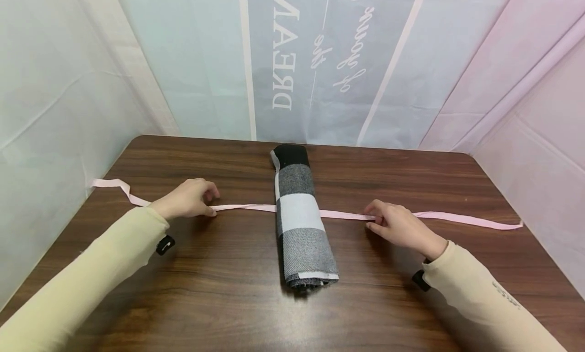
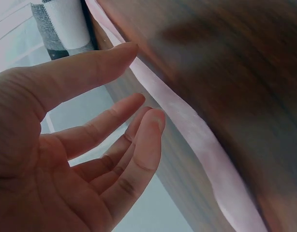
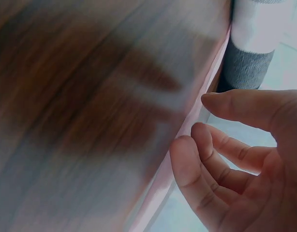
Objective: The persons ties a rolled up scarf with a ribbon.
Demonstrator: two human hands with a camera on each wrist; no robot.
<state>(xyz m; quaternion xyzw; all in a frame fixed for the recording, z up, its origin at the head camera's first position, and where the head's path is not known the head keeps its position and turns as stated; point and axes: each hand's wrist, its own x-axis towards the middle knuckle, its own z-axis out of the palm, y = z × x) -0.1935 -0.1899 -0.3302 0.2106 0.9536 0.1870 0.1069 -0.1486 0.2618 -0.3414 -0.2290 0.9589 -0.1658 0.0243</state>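
Note:
A rolled-up black, grey and white checked cloth (image 1: 301, 212) lies lengthwise at the middle of the table. A long pink ribbon (image 1: 347, 215) crosses the table sideways and passes beneath the roll, coming out on both sides. To the left of the roll, my left hand (image 1: 186, 198) hovers at the ribbon; in the left wrist view its thumb and loosely bent fingers stand apart, with the ribbon (image 2: 187, 121) beyond them. On the other side, my right hand (image 1: 398, 224) is over the ribbon, its thumb and fingertips parted in the right wrist view. Neither hand visibly grips it.
The dark wooden table (image 1: 219, 301) has fabric hangings around it, the rear one (image 1: 205, 62) printed with mirrored lettering. The ribbon's ends reach toward the table's left and right edges. Black wrist straps (image 1: 165, 244) show below the sleeves.

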